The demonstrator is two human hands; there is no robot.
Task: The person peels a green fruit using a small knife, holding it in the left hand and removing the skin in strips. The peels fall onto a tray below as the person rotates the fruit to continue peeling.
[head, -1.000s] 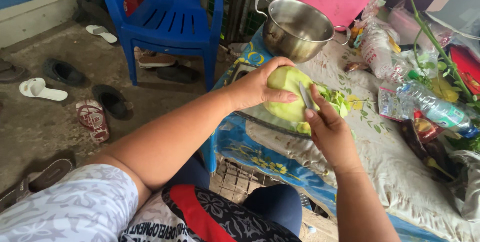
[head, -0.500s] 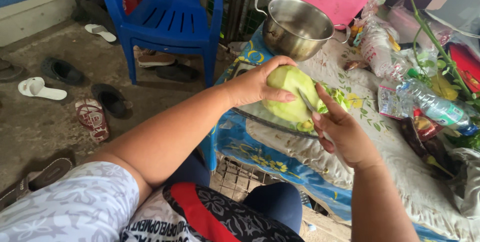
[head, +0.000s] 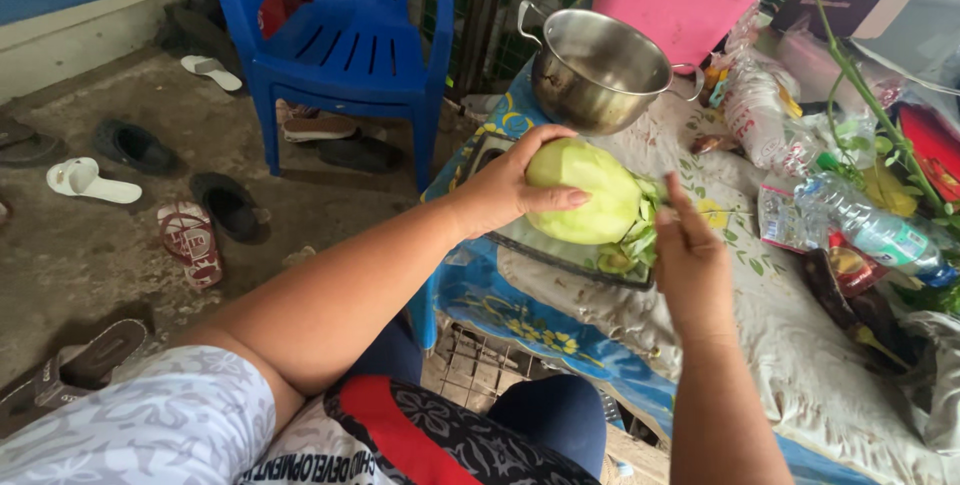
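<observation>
Head view — steeply downward, close

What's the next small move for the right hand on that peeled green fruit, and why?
Probably bring the right hand back against the pale green fruit for another shaving stroke. The left hand has the fruit in a firm grip above the tray, green shreds are piled beneath its right side, and the right hand sits just beside it. The blade itself is hidden now.
</observation>
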